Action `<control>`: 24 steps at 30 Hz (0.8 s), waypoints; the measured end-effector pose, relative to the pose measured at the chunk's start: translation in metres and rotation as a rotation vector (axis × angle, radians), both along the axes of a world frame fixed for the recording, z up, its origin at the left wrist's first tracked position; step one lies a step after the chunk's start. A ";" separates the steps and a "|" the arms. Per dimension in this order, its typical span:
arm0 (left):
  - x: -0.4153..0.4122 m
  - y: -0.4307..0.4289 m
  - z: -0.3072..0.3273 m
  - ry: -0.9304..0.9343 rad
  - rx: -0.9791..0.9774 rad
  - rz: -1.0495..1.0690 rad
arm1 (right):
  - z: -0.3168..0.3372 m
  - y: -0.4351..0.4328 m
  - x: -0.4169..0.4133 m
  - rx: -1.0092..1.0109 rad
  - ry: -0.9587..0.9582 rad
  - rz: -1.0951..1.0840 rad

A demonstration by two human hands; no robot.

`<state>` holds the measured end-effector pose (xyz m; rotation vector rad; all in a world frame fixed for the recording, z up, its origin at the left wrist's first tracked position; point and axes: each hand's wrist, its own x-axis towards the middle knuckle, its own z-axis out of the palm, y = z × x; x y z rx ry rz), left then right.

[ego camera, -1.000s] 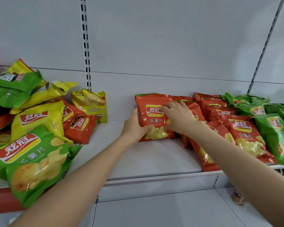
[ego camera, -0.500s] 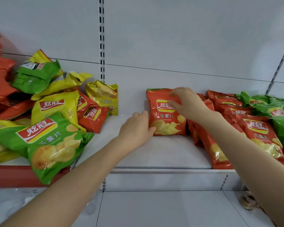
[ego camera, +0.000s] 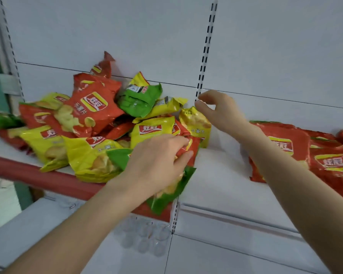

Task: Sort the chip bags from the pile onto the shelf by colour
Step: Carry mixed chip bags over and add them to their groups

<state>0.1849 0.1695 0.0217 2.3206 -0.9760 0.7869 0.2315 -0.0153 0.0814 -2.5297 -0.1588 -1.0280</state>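
A mixed pile of red, yellow and green chip bags (ego camera: 91, 115) lies on the left part of the white shelf (ego camera: 216, 175). My left hand (ego camera: 156, 165) reaches into the pile's right edge and pinches a small red chip bag (ego camera: 193, 144) between fingers and thumb, over a green bag (ego camera: 166, 202) that hangs past the shelf front. My right hand (ego camera: 218, 109) hovers with loosely curled fingers at the top of a small yellow bag (ego camera: 196, 125) and holds nothing. A row of red bags (ego camera: 285, 143) lies to the right, partly behind my right forearm.
A slotted upright (ego camera: 204, 56) runs down the white back panel behind my right hand. A red strip (ego camera: 38, 175) edges the shelf under the pile. Bare white shelf separates the pile from the red row. A lower white shelf (ego camera: 226, 254) sits below.
Both hands have let go of the red bag stood in the row and moved left to the pile. The view swung left. My left hand has taken hold of a small red bag.
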 end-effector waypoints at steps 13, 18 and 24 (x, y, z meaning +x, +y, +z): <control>0.112 0.134 0.020 -0.029 -0.026 -0.010 | 0.030 0.101 0.101 0.067 0.187 -0.302; 0.146 0.145 0.020 -0.034 -0.108 -0.106 | 0.040 0.107 0.112 0.281 -0.007 -0.282; 0.165 0.130 0.032 -0.090 -0.227 -0.193 | 0.065 0.106 0.085 0.676 -0.188 -0.105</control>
